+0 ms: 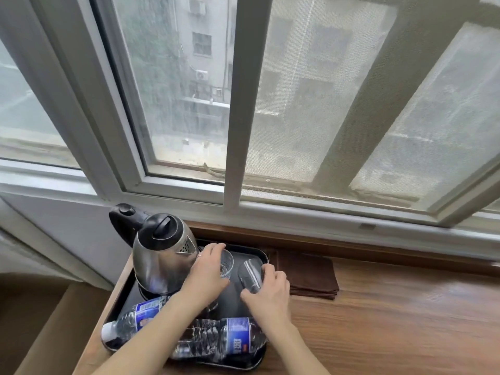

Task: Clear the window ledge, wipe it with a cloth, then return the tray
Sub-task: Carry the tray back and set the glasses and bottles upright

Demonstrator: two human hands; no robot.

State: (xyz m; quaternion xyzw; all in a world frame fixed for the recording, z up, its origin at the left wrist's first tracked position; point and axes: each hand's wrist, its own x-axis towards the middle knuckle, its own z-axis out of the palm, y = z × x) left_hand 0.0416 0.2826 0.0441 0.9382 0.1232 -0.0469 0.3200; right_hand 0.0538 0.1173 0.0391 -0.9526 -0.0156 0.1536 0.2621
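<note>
A black tray [122,299] sits at the left end of the wooden window ledge [392,315]. On it stand a steel kettle [159,255] with a black lid, two clear glasses and two plastic water bottles lying on their sides. My left hand [208,277] curls round the upright glass [226,263] beside the kettle. My right hand [267,290] grips the other glass [250,274], which is tilted. A folded brown cloth [308,274] lies on the ledge just right of the tray.
One bottle [135,318] lies at the tray's front left, the other bottle [230,336] along its front edge under my forearms. The window frame [232,125] rises behind the ledge. Bare wood stretches to the right of the cloth.
</note>
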